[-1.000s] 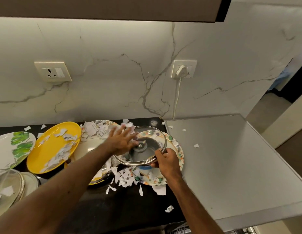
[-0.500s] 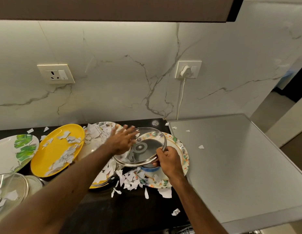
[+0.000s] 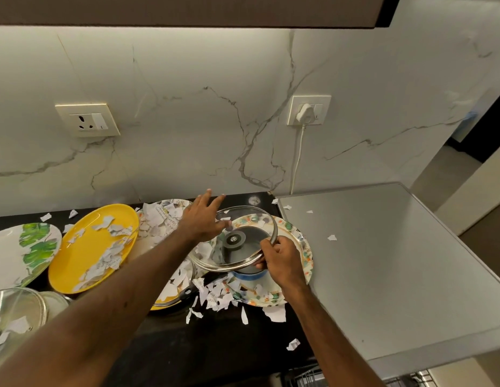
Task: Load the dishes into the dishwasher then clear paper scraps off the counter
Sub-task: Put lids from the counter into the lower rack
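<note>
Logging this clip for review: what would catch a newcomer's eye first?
A glass lid, tilted over a floral plate in the middle, with the right hand gripping its near rim and the left hand spread at its far side. Left of it, a yellow plate strewn with paper scraps.

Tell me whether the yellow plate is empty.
Not empty: torn paper scraps lie scattered across the yellow plate, mostly on its right half.
</note>
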`<state>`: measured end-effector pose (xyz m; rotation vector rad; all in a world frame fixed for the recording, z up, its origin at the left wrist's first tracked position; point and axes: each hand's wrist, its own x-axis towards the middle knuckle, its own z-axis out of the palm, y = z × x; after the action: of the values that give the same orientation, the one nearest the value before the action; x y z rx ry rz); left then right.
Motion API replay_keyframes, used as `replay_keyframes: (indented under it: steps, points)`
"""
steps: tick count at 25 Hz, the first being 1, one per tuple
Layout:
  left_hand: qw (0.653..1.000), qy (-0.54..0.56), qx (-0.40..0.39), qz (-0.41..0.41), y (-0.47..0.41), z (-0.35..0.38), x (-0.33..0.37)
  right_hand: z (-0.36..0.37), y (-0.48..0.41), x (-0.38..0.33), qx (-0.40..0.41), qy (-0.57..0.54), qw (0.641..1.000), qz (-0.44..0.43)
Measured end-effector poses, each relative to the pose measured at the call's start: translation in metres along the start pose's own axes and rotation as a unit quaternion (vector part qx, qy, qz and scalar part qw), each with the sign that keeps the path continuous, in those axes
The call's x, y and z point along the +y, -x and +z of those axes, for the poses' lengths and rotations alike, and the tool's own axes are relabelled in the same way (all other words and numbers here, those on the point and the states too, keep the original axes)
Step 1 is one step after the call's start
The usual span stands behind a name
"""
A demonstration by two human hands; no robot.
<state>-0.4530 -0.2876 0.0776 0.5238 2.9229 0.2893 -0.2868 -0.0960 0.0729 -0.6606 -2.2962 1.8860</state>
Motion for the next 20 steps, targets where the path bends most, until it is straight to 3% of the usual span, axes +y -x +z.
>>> replay_keyframes:
  steps: [3,6,8,9,11,12,13,15,17,18,20]
  points:
    - [0.991,0.070,-0.035,-0.112,0.003,0.009,-0.008,-0.003,0.002,-0.001,0.007,0.001,1.000,-0.010]
    - [0.993,0.081,0.013,-0.080,0.012,0.004,-0.013,-0.006,0.002,0.001,0.012,0.001,1.000,-0.012]
    - [0.981,0.165,0.060,-0.086,0.015,0.002,-0.013,-0.005,0.002,0.004,0.007,0.002,1.000,-0.011]
    - [0.950,0.261,0.106,-0.133,0.015,0.000,-0.010,-0.004,0.003,0.004,0.006,0.001,1.000,-0.012]
    - [0.856,0.408,0.194,-0.253,0.012,-0.003,-0.007,-0.002,0.003,0.004,0.008,0.003,1.000,-0.008]
    - [0.824,0.435,0.208,-0.298,0.011,-0.007,-0.006,0.000,0.002,0.006,0.013,0.006,1.000,-0.003]
    - [0.821,0.442,0.191,-0.308,0.012,-0.007,-0.007,0.000,0.002,0.007,0.015,0.010,1.000,0.001]
    - [0.867,0.429,0.102,-0.231,0.018,-0.001,-0.015,0.000,0.004,0.009,0.012,0.016,1.000,0.006]
    - [0.918,0.371,-0.042,-0.132,0.029,0.004,-0.023,-0.002,0.005,0.011,0.010,0.012,1.000,0.009]
    - [0.931,0.335,-0.099,-0.106,0.032,0.008,-0.028,-0.003,0.004,0.011,0.008,0.011,1.000,0.007]
    - [0.939,0.308,-0.127,-0.090,0.035,0.010,-0.038,-0.005,0.005,0.008,0.002,0.021,1.000,-0.002]
